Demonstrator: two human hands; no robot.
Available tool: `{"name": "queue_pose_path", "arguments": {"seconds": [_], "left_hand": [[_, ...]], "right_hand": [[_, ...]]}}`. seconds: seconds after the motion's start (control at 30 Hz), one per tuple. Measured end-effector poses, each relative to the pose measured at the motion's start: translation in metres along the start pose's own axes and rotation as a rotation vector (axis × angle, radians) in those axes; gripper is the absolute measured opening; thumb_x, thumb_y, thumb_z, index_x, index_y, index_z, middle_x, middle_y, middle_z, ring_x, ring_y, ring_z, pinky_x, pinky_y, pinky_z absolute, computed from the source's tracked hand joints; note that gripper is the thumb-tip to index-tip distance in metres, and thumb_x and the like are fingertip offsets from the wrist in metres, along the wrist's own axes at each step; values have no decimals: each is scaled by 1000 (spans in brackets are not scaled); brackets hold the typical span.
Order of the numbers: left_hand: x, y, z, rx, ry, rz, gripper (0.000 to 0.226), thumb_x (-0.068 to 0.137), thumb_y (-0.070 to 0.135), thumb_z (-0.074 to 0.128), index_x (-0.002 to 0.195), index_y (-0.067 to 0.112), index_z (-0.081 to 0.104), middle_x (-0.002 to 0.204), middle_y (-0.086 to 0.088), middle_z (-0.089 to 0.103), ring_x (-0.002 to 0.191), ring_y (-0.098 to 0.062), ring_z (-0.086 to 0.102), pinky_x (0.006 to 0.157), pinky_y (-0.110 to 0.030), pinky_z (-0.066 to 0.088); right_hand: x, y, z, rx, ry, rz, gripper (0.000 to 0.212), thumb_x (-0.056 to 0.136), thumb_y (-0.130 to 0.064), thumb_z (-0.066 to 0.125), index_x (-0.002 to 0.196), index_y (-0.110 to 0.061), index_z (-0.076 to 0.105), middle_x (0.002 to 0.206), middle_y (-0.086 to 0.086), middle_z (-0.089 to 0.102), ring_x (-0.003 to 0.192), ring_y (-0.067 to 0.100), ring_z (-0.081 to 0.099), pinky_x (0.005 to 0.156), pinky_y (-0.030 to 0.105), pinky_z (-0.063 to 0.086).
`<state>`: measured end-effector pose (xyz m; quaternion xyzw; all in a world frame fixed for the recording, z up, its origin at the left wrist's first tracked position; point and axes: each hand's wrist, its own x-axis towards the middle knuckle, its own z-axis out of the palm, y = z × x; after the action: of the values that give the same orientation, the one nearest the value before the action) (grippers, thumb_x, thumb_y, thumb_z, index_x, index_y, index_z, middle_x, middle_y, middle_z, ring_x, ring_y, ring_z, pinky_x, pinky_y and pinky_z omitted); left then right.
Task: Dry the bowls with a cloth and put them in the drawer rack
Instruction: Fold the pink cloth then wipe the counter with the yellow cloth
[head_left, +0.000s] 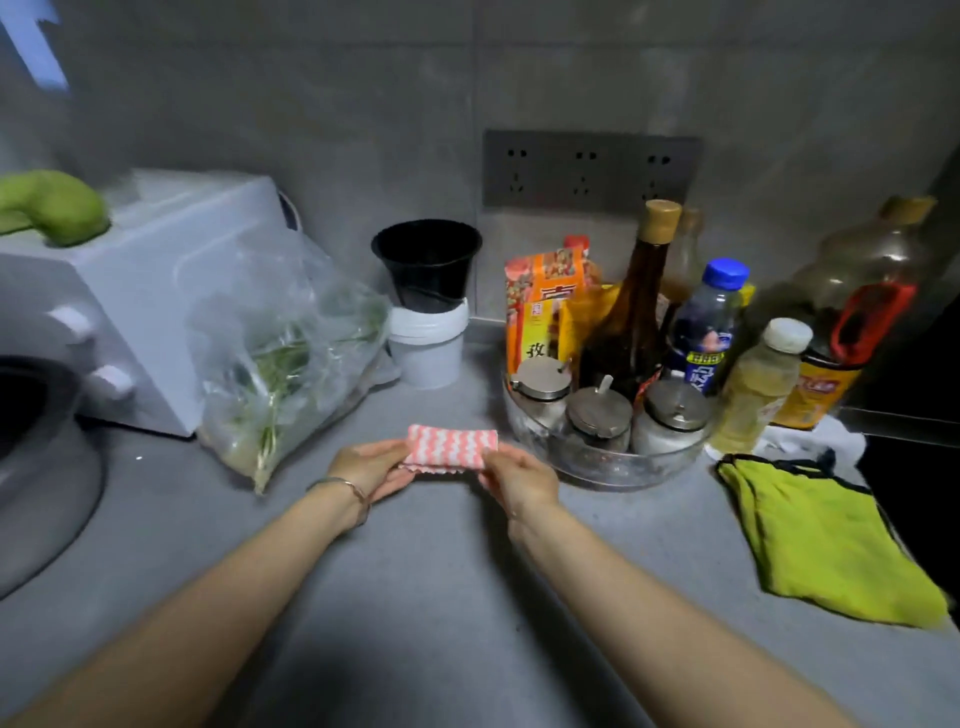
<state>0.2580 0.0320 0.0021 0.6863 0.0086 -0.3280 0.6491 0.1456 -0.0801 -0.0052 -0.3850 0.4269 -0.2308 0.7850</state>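
A small folded cloth (451, 447) with pink and white wavy stripes is held just above the grey counter (426, 571), in the middle of the view. My left hand (371, 467) grips its left end and my right hand (517, 480) pinches its right end. A thin bracelet sits on my left wrist. No bowl and no drawer rack are in view.
A clear round tray (613, 462) of condiment jars, bottles and packets stands right of the cloth. A lime-green cloth (821, 540) lies at the right. A plastic bag of greens (285, 358), a white appliance (140, 306) and a black cup stacked on a white tub (427, 332) stand behind left.
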Motion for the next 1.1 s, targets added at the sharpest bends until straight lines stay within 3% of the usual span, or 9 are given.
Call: {"name": "queue_pose_path", "arguments": {"seconds": [0.1,0.23,0.37,0.5,0.6,0.77,0.87,0.97,1.1], "left_hand": [[25,8,-6,67,-5,-29,33,87,-2,64,119,-8,61,63,-5,68,41,-3,60,47,-12,52],[44,11,-7,146,-56,-48,31,87,-8,62,118,-9,60,47,6,64,40,-1,59,49,-11,51],[47,9,-7,210,-76,-35,33,89,-8,59,122,-8,57,48,6,64,38,0,57,50,-11,50],[34,6,-5,266,-33,54,39,89,-4,61,127,-2,55,113,-15,65,77,-17,64,63,-21,51],[15,6,-5,441,42,262,42,85,-4,64,126,-2,55,126,-17,59,109,-26,59,88,-38,53],[-42,-5,49,419,-121,353,22,90,-4,55,108,5,64,80,2,61,59,1,55,53,-10,43],[-73,-23,103,336,-253,284,17,95,3,51,102,15,62,79,0,60,59,-6,55,46,-12,41],[-94,-38,145,278,-342,275,16,98,6,47,103,15,59,88,4,61,58,0,59,49,-9,43],[-102,-49,147,244,-296,349,16,97,6,50,97,18,61,86,1,61,59,2,56,56,-10,44]], "right_hand": [[19,11,19,-19,112,-1,22,86,8,61,108,8,65,72,3,60,48,5,54,45,11,46],[33,23,23,-74,202,-31,22,84,6,63,105,8,67,70,3,62,59,12,54,53,15,48],[31,15,22,-58,168,-14,20,86,4,63,106,7,65,70,4,61,47,7,56,47,11,49],[9,0,0,-60,94,8,28,86,4,64,114,2,60,92,13,63,63,13,58,53,12,51],[-17,-15,-39,-125,36,-65,24,86,4,64,110,1,62,82,6,68,66,13,62,60,17,55],[-50,-59,-142,-532,131,-527,11,85,-6,68,95,-11,67,88,2,69,84,17,64,68,14,48],[-39,-94,-209,-930,335,-713,39,79,-33,74,111,-13,64,116,7,61,115,27,54,95,25,38],[-16,-120,-247,-1253,471,-439,75,74,-61,69,139,-33,45,154,12,25,143,31,15,116,43,14],[12,-122,-260,-1468,394,-64,94,65,-81,58,145,-50,20,160,2,-10,144,38,-10,112,60,-1]]}}
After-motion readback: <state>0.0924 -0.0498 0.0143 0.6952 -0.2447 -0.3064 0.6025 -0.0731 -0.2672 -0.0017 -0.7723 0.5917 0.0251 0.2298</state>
